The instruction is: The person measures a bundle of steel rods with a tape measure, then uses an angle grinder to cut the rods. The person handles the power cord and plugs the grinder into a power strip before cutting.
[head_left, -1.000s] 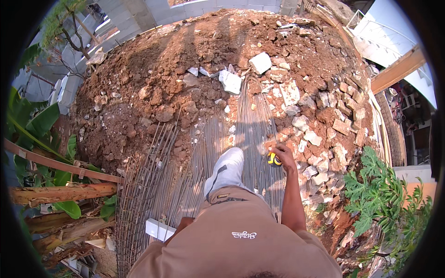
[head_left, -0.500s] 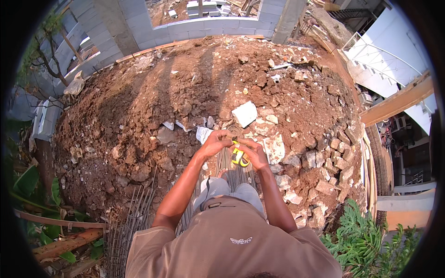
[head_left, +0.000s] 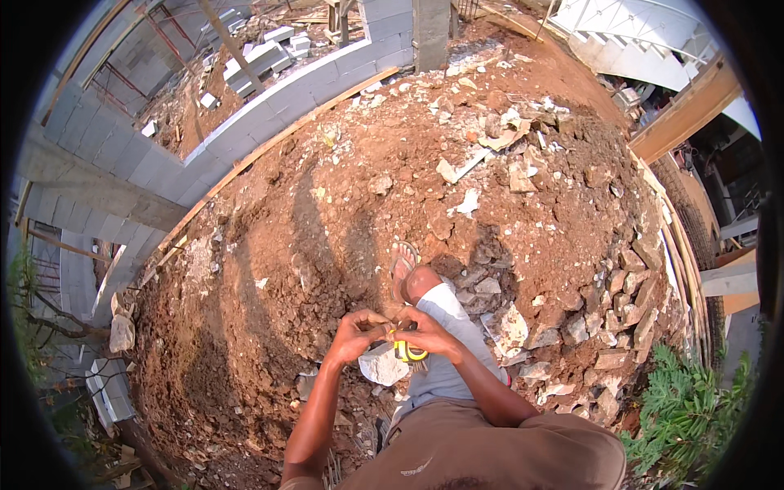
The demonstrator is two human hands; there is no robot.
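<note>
My left hand (head_left: 357,333) and my right hand (head_left: 426,336) meet in front of my body around a yellow-and-black tape measure (head_left: 410,352). My right hand grips it from the right, and my left fingers are pinched at its upper end; the exact part they hold is too small to make out. Below the tape lies a white broken block (head_left: 380,367), partly hidden. My sandalled foot (head_left: 403,265) stands forward on the red-brown rubble and soil.
A grey block wall (head_left: 286,102) with a timber along its base curves across the back left. A wooden beam (head_left: 678,114) and white stairs (head_left: 621,49) stand back right. Broken stones (head_left: 612,359) pile at right beside green plants (head_left: 670,416); a bundle of poles (head_left: 686,253) runs behind.
The view has shifted forward along the rubble, with more wall in sight. A foot has stepped forward. My left hand rose from low down to join my right hand on the tape measure.
</note>
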